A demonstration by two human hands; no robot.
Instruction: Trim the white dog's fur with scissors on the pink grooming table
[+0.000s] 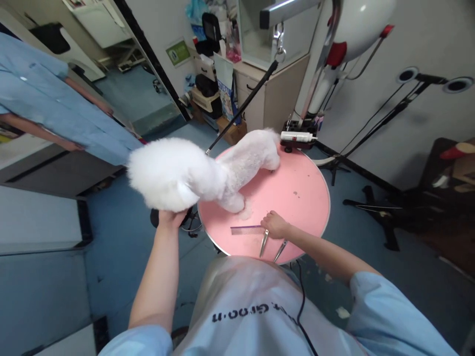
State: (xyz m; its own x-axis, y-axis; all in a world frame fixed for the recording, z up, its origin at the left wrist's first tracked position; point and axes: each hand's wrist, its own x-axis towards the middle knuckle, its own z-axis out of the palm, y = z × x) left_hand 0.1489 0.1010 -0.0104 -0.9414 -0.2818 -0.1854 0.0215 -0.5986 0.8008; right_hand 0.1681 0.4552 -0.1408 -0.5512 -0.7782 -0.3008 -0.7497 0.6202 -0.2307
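The right hand (273,225) curls over scissors (263,244) and comb (245,230), the left hand (171,216) under the dog's head (163,170), grips unclear; body (243,160) looks clipped, head perhaps unfinished.

The dog's (206,174) head (163,173) is soft, matt fluff; the clipped back (243,159) looks shorter and rougher to me. Below, the tabletop (297,185) is smooth, faintly sheened. Those scissors (263,244) are shiny metal, as is the clasp (279,39) overhead. The apron (252,291) looks thin and slick, the sleeves (388,301) matt cloth, the dryer (361,20) glossy plastic.
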